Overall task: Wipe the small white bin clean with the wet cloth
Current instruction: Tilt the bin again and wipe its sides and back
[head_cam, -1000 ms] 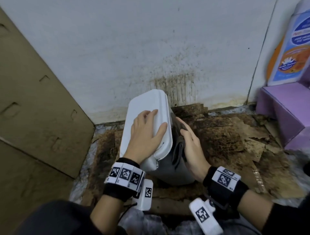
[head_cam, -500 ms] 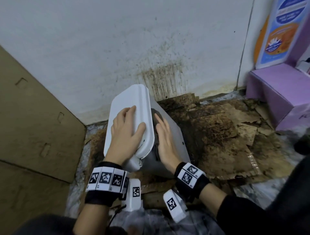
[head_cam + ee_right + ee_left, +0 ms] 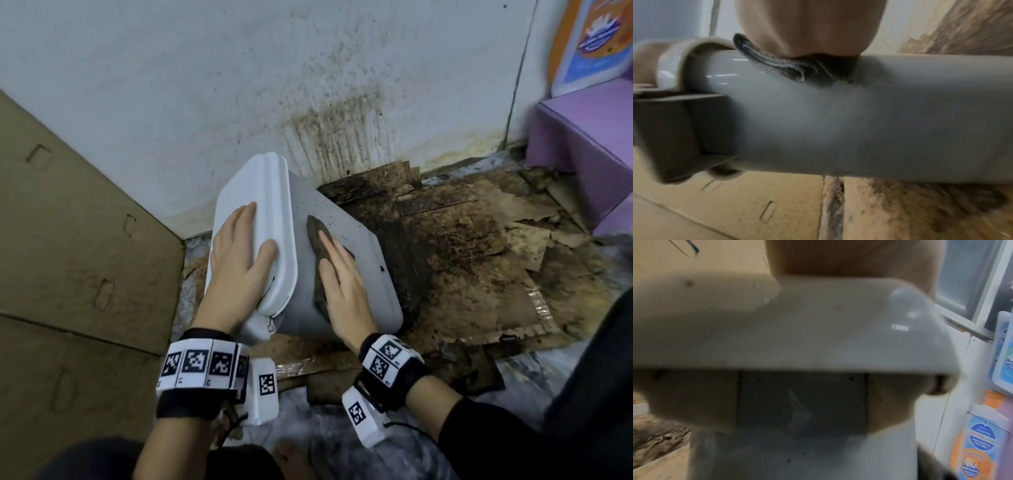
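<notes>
White plastic — the bin [image 3: 346,274] lies tipped on stained cardboard [image 3: 479,274] by the wall [image 3: 239,85], its lid [image 3: 253,219] facing left. The left hand [image 3: 239,267] lies on the lid, fingers straight and spread. The right hand [image 3: 342,284] presses a dark cloth [image 3: 320,240] flat against the bin's speckled side — fingers straight, close together.

Count: 1 bin, 1 cloth, 2 hands.
Detail: 1 small white bin [image 3: 346,274] w/ 1 lid [image 3: 253,219]; 1 dark cloth [image 3: 320,240]; 2 hands – left hand [image 3: 239,260], right hand [image 3: 346,291]; 2 marker wristbands, 1 per wrist [image 3: 202,365]; 1 purple box [image 3: 582,137]; 1 blue/orange bottle [image 3: 589,44] in head view, at least 2 in left wrist view; 1 large cardboard sheet [image 3: 68,240] left.
</notes>
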Motion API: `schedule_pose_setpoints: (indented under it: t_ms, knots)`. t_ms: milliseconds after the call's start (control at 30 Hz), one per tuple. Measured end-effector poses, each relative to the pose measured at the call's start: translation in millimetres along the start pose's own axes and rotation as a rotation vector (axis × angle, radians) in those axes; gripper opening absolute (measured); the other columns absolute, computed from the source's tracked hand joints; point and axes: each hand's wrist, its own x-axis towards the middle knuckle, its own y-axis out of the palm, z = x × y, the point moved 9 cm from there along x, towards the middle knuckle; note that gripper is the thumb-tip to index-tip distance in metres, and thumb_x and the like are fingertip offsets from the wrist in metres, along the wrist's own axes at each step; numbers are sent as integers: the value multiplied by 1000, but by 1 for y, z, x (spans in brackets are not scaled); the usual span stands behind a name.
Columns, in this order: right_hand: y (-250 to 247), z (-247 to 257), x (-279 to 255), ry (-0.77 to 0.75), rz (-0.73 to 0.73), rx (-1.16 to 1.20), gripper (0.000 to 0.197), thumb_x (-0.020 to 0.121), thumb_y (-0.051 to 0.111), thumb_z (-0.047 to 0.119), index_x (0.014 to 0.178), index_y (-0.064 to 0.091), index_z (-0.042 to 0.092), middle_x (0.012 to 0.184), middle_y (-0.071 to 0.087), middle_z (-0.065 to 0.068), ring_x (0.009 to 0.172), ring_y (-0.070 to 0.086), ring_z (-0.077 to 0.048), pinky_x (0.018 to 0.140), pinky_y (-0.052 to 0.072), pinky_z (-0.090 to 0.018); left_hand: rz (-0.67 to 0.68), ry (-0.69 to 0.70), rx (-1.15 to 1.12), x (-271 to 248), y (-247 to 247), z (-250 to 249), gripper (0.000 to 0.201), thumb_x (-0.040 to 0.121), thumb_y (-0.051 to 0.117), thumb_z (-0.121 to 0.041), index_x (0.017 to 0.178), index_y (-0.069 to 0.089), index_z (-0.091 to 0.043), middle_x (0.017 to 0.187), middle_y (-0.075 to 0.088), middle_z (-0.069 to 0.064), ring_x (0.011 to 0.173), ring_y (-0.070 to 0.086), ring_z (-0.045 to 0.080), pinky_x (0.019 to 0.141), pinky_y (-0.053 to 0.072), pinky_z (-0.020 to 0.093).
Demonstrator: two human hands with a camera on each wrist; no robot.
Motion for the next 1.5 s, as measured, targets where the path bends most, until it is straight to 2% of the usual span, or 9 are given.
schedule_pose_setpoints:
  t_ms: [233, 433, 567, 700, 900, 1067, 1233, 1367, 1500]
  knots:
    - [-47, -113, -19, 267, -105, -36, 58, 102, 31, 47, 158, 37, 33, 166, 33, 12, 154, 27, -10, 127, 22, -45, -14, -8, -75, -1, -3, 3, 67, 96, 41, -46, 160, 25, -29, 164, 22, -12, 150, 13, 4, 126, 12, 39]
    - [-49, -108, -19, 355, -158, 18, 63, 96, 30, 46, 156, 43, 33, 165, 37, 10, 154, 29, -12, 128, 21, -43, -17, 8, -62, 2, -2, -3, 67, 96, 41, -46, 159, 26, -29, 163, 24, -10, 151, 16, 9, 125, 14, 39]
    - [-29, -51, -10, 230, -109, 54, 61, 99, 31, 40, 157, 41, 28, 164, 37, 9, 152, 28, -9, 127, 21, -41, -24, 18, -8, 3, 0, -6, 67, 95, 38, -47, 158, 26, -29, 162, 25, -9, 150, 16, 9, 117, 11, 28]
    - [-1, 21, -3, 23, -9, 94, 54, 105, 32, 32, 158, 40, 28, 164, 36, 15, 153, 26, -2, 127, 20, -32, -33, 37, 14, 5, 2, -8, 70, 93, 37, -51, 158, 27, -27, 162, 26, -6, 150, 17, 12, 116, 11, 28]
    - [-7, 14, -10, -147, 21, -21, 49, 111, 32, 28, 159, 37, 25, 166, 35, 8, 155, 25, -9, 127, 21, -37, -37, 39, -31, 5, 1, -7, 67, 94, 42, -47, 157, 30, -28, 161, 29, -6, 148, 19, 10, 119, 13, 31]
    - [-37, -78, -21, 116, -80, -27, 52, 105, 30, 42, 155, 41, 33, 163, 39, 12, 152, 31, -7, 126, 25, -41, -52, 19, -91, 5, -2, -4, 65, 93, 47, -46, 155, 34, -31, 159, 30, -10, 147, 20, 7, 123, 18, 39]
    - [-61, -147, -33, 456, -172, 74, 48, 109, 33, 31, 157, 38, 29, 165, 36, 4, 154, 29, -17, 127, 22, -44, -58, 28, -103, 5, -3, -3, 68, 91, 47, -51, 155, 36, -31, 159, 32, -11, 149, 21, 8, 125, 18, 44]
    - [-58, -147, -33, 504, -190, 73, 61, 100, 31, 43, 159, 36, 29, 165, 35, 4, 153, 29, -18, 127, 23, -46, -55, 29, -86, 6, -3, -3, 68, 91, 45, -52, 156, 35, -31, 160, 31, -11, 149, 20, 7, 125, 18, 46]
    - [-57, -125, -34, 515, -253, 153, 48, 109, 36, 27, 157, 42, 27, 163, 40, 1, 151, 34, -20, 125, 25, -41, -53, 28, -80, 4, -3, -4, 67, 93, 45, -48, 156, 33, -30, 160, 30, -10, 148, 20, 7, 125, 18, 45]
